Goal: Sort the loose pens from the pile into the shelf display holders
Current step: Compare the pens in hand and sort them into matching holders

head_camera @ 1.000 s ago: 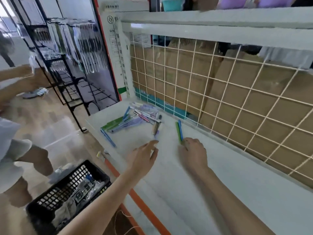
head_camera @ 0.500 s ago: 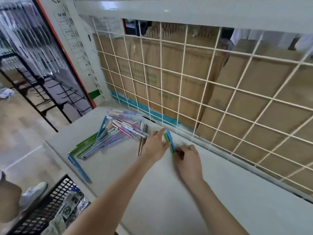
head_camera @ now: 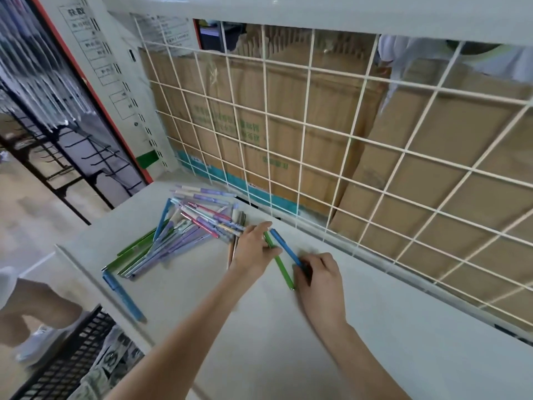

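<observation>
Head view: a pile of loose pens (head_camera: pixel 190 226) lay fanned across a pale shelf (head_camera: pixel 288 342), near its left end. The left hand (head_camera: pixel 253 249), fingers extended and relaxed, rested at the pile's right edge, touching a green pen (head_camera: pixel 278 262). The right hand (head_camera: pixel 318 277) pinched the near end of a blue pen (head_camera: pixel 284 246) lying beside it. The pens looked light, stiff and smooth, likely to roll; mid-barrel seemed the surest hold. A white wire grid (head_camera: pixel 346 140) backed the shelf, with cardboard boxes (head_camera: pixel 288 111) behind. No display holders were visible.
</observation>
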The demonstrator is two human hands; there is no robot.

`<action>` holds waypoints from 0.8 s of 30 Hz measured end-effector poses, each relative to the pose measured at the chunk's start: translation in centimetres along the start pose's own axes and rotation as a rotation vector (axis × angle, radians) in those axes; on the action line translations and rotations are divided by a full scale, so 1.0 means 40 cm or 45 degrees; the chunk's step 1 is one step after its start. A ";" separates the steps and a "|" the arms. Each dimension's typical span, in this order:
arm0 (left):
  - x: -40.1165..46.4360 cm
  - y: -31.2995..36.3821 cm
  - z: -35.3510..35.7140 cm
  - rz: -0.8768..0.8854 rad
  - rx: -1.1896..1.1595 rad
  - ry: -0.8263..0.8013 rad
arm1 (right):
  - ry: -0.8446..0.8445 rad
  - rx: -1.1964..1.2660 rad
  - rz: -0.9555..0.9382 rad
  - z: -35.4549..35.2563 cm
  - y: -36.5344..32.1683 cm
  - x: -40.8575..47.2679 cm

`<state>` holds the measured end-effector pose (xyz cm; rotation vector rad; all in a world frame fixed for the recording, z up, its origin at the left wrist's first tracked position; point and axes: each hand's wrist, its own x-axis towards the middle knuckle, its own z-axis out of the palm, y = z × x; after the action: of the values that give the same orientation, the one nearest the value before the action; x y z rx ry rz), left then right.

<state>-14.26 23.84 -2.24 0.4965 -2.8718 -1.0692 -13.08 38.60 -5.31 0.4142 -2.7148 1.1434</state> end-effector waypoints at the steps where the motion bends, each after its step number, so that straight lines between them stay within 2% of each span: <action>1: -0.003 -0.004 0.001 -0.002 -0.026 0.016 | 0.006 0.002 -0.002 0.000 0.001 0.000; 7: -0.008 -0.014 0.012 -0.022 -0.048 0.056 | 0.003 0.004 -0.006 -0.009 -0.005 -0.002; 15: -0.012 -0.001 0.016 0.029 -0.135 0.110 | 0.100 -0.227 0.047 -0.006 -0.009 -0.022; 24: -0.031 -0.012 -0.008 0.201 -0.391 0.087 | -0.030 -0.334 0.141 -0.015 -0.026 -0.021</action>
<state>-12.92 23.68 -2.23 0.2765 -2.5700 -1.3985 -11.94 38.49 -4.40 0.2438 -2.8871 0.7928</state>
